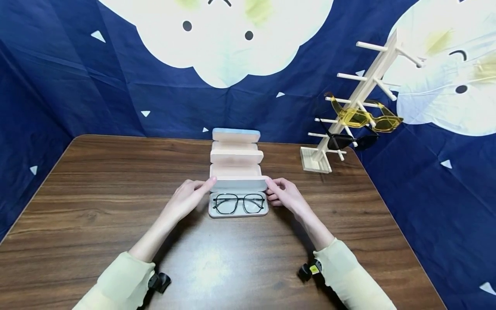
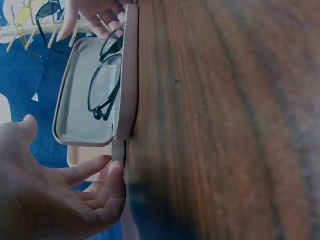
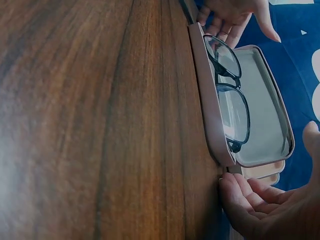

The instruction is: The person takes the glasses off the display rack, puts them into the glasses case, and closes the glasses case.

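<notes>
Black-framed eyeglasses (image 1: pixel 240 204) lie in the base of an open glasses case (image 1: pixel 238 215) with a grey lining and pinkish outer shell. Its lid (image 1: pixel 238 185) stands raised behind them. My left hand (image 1: pixel 188 197) is at the case's left end, thumb near the lid's corner; in the left wrist view its bent fingers (image 2: pixel 107 185) rest by the hinge side. At the right end is my right hand (image 1: pixel 286 196), its thumb by the other lid corner and its fingertips (image 3: pixel 231 184) low beside the case. Neither hand grips anything.
Directly behind stand two more open cases (image 1: pixel 236 170) in a row, lids up. A wooden display rack (image 1: pixel 358 94) at the back right carries yellow sunglasses (image 1: pixel 356 117) and black sunglasses (image 1: pixel 341 141). A blue patterned cloth (image 1: pixel 116 86) hangs behind the wooden table (image 1: pixel 116 181).
</notes>
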`<state>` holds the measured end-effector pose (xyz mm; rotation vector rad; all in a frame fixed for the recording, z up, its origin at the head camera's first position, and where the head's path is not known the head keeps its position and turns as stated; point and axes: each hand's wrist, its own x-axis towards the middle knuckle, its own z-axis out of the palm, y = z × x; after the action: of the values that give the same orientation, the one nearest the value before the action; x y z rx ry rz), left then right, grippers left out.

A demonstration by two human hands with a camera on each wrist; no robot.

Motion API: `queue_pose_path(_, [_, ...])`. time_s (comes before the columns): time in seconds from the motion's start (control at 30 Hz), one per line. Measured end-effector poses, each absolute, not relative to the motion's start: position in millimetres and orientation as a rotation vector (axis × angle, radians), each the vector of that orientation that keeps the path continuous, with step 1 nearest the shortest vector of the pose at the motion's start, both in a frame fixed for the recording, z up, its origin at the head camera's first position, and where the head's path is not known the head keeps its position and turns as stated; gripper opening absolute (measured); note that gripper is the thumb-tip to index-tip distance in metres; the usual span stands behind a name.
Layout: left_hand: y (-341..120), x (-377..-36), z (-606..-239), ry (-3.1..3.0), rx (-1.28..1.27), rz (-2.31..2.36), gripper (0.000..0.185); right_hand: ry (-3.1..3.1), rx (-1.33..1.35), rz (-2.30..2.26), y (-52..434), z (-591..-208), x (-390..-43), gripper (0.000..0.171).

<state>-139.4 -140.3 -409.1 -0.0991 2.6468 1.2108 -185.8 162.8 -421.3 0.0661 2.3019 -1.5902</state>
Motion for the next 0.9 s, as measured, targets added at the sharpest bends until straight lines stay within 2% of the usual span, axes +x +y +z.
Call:
queue_pose_path(0.1, [-141,-145,-409,2.641,-0.099,1.191,0.09,2.287,0.079,-1.584,164,-420,-189,0.06])
queue_pose_path(0.23, [-140,-153,-411,2.638,-0.116,1.173,0.081,2.265,0.075,-1.581,163,-419,-193,0.067])
queue_pose_path(0.6, [-140,-164,-412,2.61,-0.164,1.121,0.076,2.253,0.084,-1.49,154,-417,-201,0.07])
queue_pose_path(0.9, [-134,-164,-409,2.572,-0.18,1.116,0.091,2.279,0.073,-1.423,156,-417,-201,0.069])
